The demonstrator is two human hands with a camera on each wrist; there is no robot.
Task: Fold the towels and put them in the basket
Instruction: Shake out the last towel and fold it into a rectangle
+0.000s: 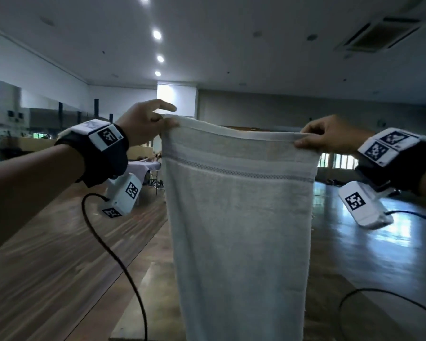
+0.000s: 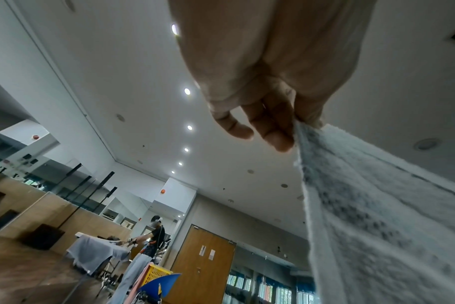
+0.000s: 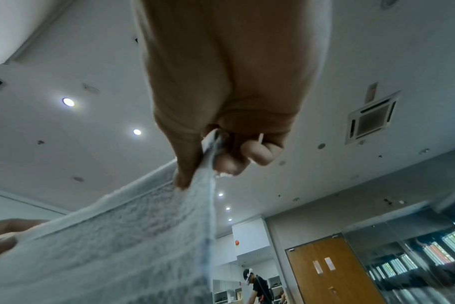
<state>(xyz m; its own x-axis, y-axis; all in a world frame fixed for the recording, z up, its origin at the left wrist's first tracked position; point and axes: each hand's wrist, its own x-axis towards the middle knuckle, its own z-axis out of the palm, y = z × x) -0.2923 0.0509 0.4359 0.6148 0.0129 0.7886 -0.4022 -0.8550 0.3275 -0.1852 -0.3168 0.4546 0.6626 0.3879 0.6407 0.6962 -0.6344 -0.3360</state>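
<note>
A pale grey towel (image 1: 239, 217) with a woven stripe near its top hangs lengthwise in the air in front of me, its lower end running out of the head view. My left hand (image 1: 166, 124) pinches the top left corner between thumb and fingers, index finger sticking out above. My right hand (image 1: 303, 140) pinches the top right corner. In the left wrist view the left hand (image 2: 296, 125) grips the towel (image 2: 377, 216) at its corner. The right wrist view shows the right hand (image 3: 203, 162) clamping the towel (image 3: 117, 246) edge. No basket shows in the head view.
A wooden table (image 1: 47, 267) lies below at the left, with black cables (image 1: 123, 262) hanging from my wrist devices. Far off, another person (image 2: 153, 236) stands at a covered table (image 2: 96, 253). A yellow crate (image 2: 156, 273) and wooden doors (image 2: 203, 263) stand behind.
</note>
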